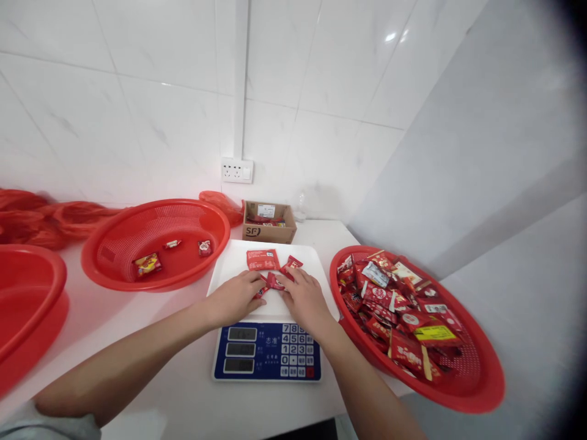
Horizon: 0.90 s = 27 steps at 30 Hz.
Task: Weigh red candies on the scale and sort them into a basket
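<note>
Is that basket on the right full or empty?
Well filled: red-wrapped packets heap across much of the right basket, though some mesh shows at its near side.

"SF" on cardboard box; "志准" on blue scale panel; digits 0–8 on keypad.

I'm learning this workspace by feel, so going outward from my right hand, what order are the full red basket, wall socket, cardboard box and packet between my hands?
From your right hand:
1. Packet, at your fingertips.
2. Full red basket, just right.
3. Cardboard box, behind the scale.
4. Wall socket, up behind the box.
</note>
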{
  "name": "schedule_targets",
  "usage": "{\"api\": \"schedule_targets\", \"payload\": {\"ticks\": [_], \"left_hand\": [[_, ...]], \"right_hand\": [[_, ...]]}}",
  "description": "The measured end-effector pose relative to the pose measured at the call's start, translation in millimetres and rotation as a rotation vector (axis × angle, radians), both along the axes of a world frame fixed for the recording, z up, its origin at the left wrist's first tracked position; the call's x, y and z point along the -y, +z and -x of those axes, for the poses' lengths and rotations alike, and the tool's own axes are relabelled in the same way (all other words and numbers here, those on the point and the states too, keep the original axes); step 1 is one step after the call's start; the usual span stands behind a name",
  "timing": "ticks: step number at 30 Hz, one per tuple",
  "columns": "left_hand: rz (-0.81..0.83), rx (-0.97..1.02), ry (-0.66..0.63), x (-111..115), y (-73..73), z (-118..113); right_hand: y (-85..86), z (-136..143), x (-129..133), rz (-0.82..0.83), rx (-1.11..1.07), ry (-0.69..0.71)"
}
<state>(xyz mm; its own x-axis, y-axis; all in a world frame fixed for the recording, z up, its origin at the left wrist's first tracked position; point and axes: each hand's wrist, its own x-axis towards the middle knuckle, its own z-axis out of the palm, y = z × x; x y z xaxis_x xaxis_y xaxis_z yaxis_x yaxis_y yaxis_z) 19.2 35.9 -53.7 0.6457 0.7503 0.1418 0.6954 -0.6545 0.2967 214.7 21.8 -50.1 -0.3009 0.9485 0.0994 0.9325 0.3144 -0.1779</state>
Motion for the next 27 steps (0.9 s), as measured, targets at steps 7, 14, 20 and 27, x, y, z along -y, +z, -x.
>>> {"api": "schedule_targets", "payload": {"ticks": [7,14,20,27], "left_hand": [[-0.009,-0.043,0.006,3.5,4.8,-2.7],[-0.017,-0.034,-0.022,6.4,6.5,-4.3],[-0.03,-0.01,-0.054,1.4,4.3,-5.5],[-0.023,-0.013,-0.105,-5.1,-2.9,-6.6]], "right_hand": [[0.7,-0.1,3.5,-0.021,0.031,-0.031],[1.5,-0.7,5.1,-0.001,0.016,-0.049],[2.4,-1.7,5.3,-0.006,-0.035,-0.009],[-0.3,-5.8,2.1,-0.019,-0.073,-0.001]]}}
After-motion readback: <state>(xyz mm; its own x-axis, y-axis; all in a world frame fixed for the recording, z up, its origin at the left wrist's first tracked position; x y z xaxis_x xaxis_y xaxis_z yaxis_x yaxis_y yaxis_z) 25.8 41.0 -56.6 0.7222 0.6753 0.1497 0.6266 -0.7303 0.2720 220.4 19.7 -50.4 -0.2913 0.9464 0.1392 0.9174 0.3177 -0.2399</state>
